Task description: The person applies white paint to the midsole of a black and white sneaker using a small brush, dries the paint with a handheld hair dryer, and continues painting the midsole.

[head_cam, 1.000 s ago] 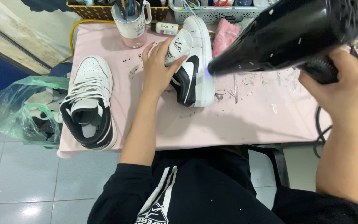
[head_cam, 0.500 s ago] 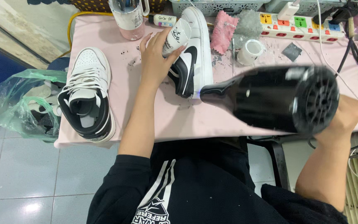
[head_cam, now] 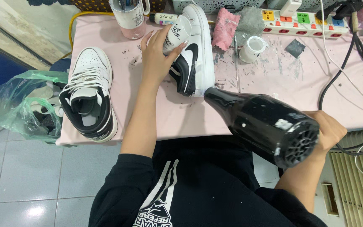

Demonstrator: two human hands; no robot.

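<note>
My left hand grips a black-and-white sneaker that lies on its side on the pink table. A black hair dryer is held in my right hand, its nozzle close to the sneaker's heel end near the sole. The matching second sneaker stands upright at the table's left edge, laces up, with no hand near it.
At the back of the table stand a clear cup, a small white jar, a pink cloth and a power strip with black cables. A green plastic bag hangs off the left side.
My right hand has brought the hair dryer down and toward me, turning its nozzle at the sneaker's heel. My left hand keeps hold of the sneaker.
</note>
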